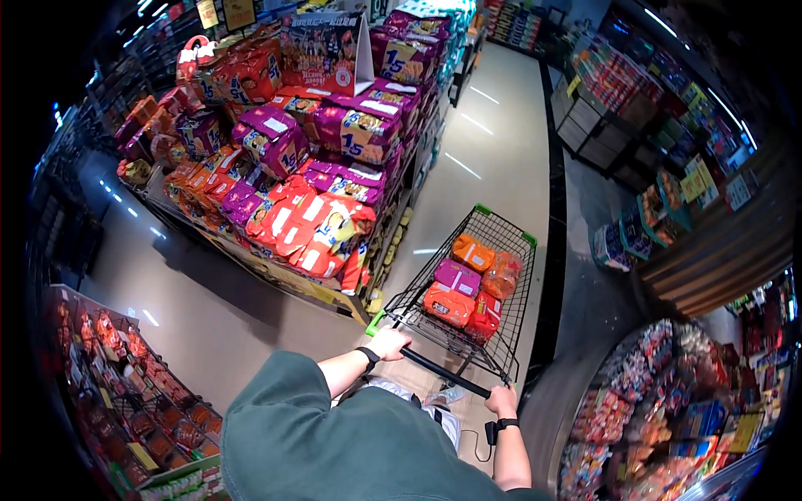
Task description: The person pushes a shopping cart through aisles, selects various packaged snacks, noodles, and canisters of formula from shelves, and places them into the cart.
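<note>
The shopping cart [505,224] is made of thin dark wire, crossed like a net, with green bits at some corners. It is a box with an open top. Inside the cart sit puffy packs with shiny wrappers: an orange pack [473,252] nearest the front end, a see-through orange pack [502,275] just beside it, a purple pack [457,277] in the middle, and an orangey-red pack [449,304] and a red pack [484,317] nearest the handle. The handle bar [445,371] is black and long like a stick. Left of the cart is a big pile of packs [355,129], purple, red and orange. Right of the cart is a round stand full of small wrapped things.

The left hand [388,343] is curled around the left end of the handle bar. The right hand [502,402] is wrapped around its right end.

The cart is in front of the person. Its front points away and a bit to the right. Its long way runs from handle to front, and the handle bar goes across.
</note>
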Demonstrator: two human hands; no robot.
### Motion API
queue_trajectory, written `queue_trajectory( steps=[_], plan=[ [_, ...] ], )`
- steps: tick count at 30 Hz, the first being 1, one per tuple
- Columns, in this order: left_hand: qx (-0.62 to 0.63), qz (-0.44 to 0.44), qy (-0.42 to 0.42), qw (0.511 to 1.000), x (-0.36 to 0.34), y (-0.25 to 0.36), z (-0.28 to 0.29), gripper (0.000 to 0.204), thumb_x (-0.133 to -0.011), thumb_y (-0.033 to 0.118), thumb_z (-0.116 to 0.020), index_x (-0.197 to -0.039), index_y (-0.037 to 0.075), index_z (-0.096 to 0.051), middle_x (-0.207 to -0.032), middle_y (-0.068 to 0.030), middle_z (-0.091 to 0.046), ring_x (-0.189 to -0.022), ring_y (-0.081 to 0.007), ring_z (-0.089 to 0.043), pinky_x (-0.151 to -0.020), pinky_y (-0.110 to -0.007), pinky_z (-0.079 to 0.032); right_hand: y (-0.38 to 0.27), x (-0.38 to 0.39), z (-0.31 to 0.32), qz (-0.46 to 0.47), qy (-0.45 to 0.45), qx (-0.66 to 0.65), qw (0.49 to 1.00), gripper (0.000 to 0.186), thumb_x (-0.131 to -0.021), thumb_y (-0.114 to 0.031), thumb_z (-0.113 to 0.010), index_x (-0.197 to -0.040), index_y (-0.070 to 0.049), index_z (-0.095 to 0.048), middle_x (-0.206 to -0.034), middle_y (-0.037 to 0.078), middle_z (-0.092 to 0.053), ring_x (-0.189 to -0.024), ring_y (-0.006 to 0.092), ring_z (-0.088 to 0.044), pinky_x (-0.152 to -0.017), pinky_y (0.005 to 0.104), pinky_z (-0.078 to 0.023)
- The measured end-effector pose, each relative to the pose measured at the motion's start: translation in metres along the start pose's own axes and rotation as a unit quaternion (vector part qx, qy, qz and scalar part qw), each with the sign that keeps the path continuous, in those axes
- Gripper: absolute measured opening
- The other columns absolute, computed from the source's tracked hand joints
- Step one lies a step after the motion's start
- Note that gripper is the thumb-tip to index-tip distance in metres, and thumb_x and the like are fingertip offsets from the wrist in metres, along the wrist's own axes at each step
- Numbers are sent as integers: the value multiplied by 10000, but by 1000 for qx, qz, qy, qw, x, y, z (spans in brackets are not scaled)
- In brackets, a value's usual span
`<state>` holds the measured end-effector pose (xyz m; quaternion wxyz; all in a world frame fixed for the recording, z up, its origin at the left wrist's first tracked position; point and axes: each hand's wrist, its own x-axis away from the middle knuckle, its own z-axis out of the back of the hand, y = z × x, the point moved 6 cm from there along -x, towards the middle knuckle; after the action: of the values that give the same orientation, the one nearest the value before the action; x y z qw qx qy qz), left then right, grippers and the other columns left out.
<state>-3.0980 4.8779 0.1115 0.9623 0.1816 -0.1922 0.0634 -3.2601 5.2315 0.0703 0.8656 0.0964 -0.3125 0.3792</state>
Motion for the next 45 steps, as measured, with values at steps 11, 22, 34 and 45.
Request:
queue_trajectory(
  steps=[11, 22, 34, 45],
  plan=[
    [107, 189, 221, 951, -87, 54, 77, 369, -768, 183, -683, -1131, 122, -675, -1186, -130, -637, -1171, -350, -562, -1025, -453, -451, 88, -134, 112, 101, 96, -56, 989, 403, -790, -164, -654, -1144, -316, -773, -989, 103, -774, -977, 272, -735, -1179, 479, -312],
    [160, 176, 278, 931, -214, 81, 103, 539, -801, 182, -734, -1306, 65, -589, -1391, -169, -558, -1300, -371, -518, -1116, -461, -440, 126, -264, 197, 160, 90, 4, 983, 338, -812, -264, -718, -1145, -283, -771, -1015, 94, -769, -1020, 270, -712, -1133, 485, -351],
    [80, 141, 232, 959, -421, 99, 139, 599, -754, 182, -700, -1340, 130, -586, -1293, -78, -623, -1316, -260, -519, -1103, -464, -383, 166, -386, 304, 279, -19, 6, 960, 680, -818, -466, -764, -1409, -208, -547, -1193, 112, -737, -1156, 308, -676, -1122, 556, -329],
    [97, 464, 213, 854, -505, 88, 171, 341, -771, 146, -677, -1111, 119, -690, -1158, -46, -603, -1220, -245, -541, -874, -478, -520, 197, -421, 393, 556, -113, -58, 821, 977, -813, -412, -786, -1551, 8, -302, -1497, 270, -485, -1363, 424, -492, -1117, 467, -422]
  ],
)
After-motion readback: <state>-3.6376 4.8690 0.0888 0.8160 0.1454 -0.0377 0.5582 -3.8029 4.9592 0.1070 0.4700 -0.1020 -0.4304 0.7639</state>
